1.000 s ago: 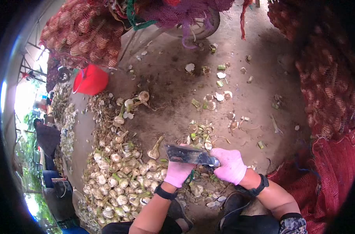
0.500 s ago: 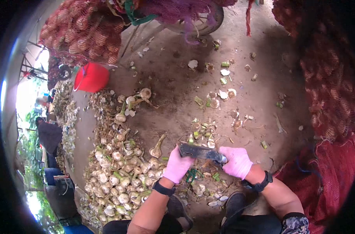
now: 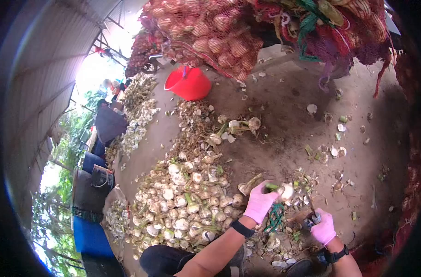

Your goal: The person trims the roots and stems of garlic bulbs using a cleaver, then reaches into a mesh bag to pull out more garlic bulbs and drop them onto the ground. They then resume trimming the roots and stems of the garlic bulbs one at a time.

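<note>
My left hand [image 3: 261, 202], in a pink glove, is closed on the green stem of a garlic bulb [image 3: 287, 191], whose white head points right. Lower to the right, my right hand [image 3: 324, 228], also gloved in pink, grips the handle of a knife [image 3: 311, 206]. Its dark blade is seen nearly edge-on and points up, close to the bulb. A large pile of garlic bulbs [image 3: 180, 203] lies left of my left hand. Just below that hand is a tangle of green cord [image 3: 275, 217] among cut stems and peelings.
A red bucket [image 3: 190, 85] stands beyond the pile. Full net sacks [image 3: 219, 37] hang over the top of the view, and more sacks [image 3: 416, 180] line the right side. Trimmings are scattered across the ground. At left are blue barrels [image 3: 91, 234] and a person in dark clothing [image 3: 109, 122].
My view has swung left. My hands have drawn apart, the left now holding a garlic bulb instead of touching the blade. The knife has turned from lying crosswise to pointing up.
</note>
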Tool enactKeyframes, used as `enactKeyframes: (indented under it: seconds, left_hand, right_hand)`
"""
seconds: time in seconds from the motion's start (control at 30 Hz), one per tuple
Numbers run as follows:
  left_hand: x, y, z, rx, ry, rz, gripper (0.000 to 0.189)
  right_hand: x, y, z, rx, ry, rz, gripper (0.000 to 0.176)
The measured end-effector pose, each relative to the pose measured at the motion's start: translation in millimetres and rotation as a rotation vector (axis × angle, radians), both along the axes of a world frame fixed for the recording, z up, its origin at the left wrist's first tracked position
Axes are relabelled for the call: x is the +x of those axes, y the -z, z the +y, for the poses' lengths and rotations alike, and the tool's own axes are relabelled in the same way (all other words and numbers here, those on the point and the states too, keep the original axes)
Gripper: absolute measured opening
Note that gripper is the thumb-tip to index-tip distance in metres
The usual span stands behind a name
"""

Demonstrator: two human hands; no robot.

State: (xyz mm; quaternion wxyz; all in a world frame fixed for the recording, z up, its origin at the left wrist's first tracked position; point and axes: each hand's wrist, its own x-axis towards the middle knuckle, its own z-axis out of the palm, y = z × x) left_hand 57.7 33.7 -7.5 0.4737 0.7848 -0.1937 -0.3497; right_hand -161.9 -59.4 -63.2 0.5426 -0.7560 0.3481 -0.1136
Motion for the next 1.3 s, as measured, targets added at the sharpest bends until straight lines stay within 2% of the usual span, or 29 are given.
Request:
enactKeyframes:
  seconds: [0.03, 0.07, 0.1, 0.17, 0.23, 0.3, 0.37, 0.4, 0.43, 0.5, 0.57, 0.6, 0.63, 0.73, 0.8, 0.83, 0.87, 0.93, 1.0, 1.1, 1.17, 1.23, 1.3]
  left_hand:
    - [-1, -4, 0, -0.151, -0.166, 0.478, 0.038]
    - [-2, 4, 5, -0.302, -0.242, 0.711, 0.036]
    - [-8, 8, 8, -0.307, -0.244, 0.709, 0.036]
    - [-22, 15, 12, -0.45, -0.183, 0.976, 0.035]
    - [-38, 17, 17, -0.403, -0.129, 1.018, 0.044]
    - [-47, 15, 22, -0.331, -0.04, 0.897, 0.05]
    - [-50, -8, 13, -0.185, 0.055, 0.659, 0.056]
    - [-50, 14, 17, -0.25, 0.153, 0.546, 0.058]
    - [-54, -3, 10, -0.264, 0.227, 0.462, 0.057]
    - [-56, -10, 3, -0.118, 0.343, 0.278, 0.054]
    - [-57, -8, 0, -0.076, 0.309, 0.181, 0.054]
    - [-56, -10, -2, -0.066, 0.256, 0.271, 0.056]
    - [-53, -3, -1, -0.094, 0.259, 0.184, 0.062]
    - [-46, -6, 0, -0.096, 0.262, 0.154, 0.062]
    - [-41, 1, 2, -0.093, 0.252, 0.32, 0.069]
    - [-45, 3, 3, -0.197, 0.239, 0.306, 0.072]
    - [-49, -1, 7, -0.257, 0.2, 0.372, 0.072]
    - [-54, -17, 6, -0.316, 0.165, 0.44, 0.072]
    - [-50, -23, 4, -0.203, 0.306, 0.138, 0.07]
    - [-47, -22, 6, -0.215, 0.302, 0.213, 0.068]
    - [-52, -28, 3, -0.243, 0.301, 0.207, 0.063]
    - [-56, -27, 3, -0.194, 0.321, 0.077, 0.057]
    - [-60, -31, 1, -0.187, 0.284, 0.121, 0.056]
  right_hand:
    - [2, 0, 0, -0.011, 0.027, 0.019, 0.016]
    - [3, -1, 0, -0.023, 0.055, 0.038, 0.017]
    - [5, -3, 0, -0.026, 0.052, 0.037, 0.017]
    - [10, -13, 0, -0.01, 0.053, -0.02, 0.017]
    - [13, -26, -3, -0.018, 0.056, 0.001, 0.016]
    - [20, -32, -6, -0.023, 0.069, 0.036, 0.014]
    - [16, -25, -7, -0.186, 0.042, -0.129, 0.016]
    - [14, -28, -6, -0.193, 0.021, -0.098, 0.02]
    - [16, -32, -6, -0.199, 0.001, -0.068, 0.023]
    - [17, -33, -4, -0.167, -0.041, -0.003, 0.027]
    - [17, -33, -9, -0.167, -0.106, 0.119, 0.028]
    - [17, -33, -12, -0.175, -0.126, 0.152, 0.029]
    - [16, -37, -15, -0.172, -0.118, 0.16, 0.029]
    - [13, -56, -21, -0.178, -0.084, 0.158, 0.026]
    - [13, -67, -19, -0.185, -0.124, 0.112, 0.025]
    - [14, -71, -18, -0.194, -0.164, 0.063, 0.024]
    - [13, -72, -17, -0.299, -0.205, 0.032, 0.024]
    - [14, -69, -13, -0.329, -0.218, 0.016, 0.025]
    - [14, -66, -8, -0.398, -0.248, -0.005, 0.025]
    - [13, -70, -8, -0.421, -0.296, -0.016, 0.026]
    - [13, -64, -8, -0.427, -0.296, -0.017, 0.027]
    - [13, -60, -8, -0.434, -0.297, -0.018, 0.027]
    - [13, -57, -11, -0.482, -0.299, -0.009, 0.026]
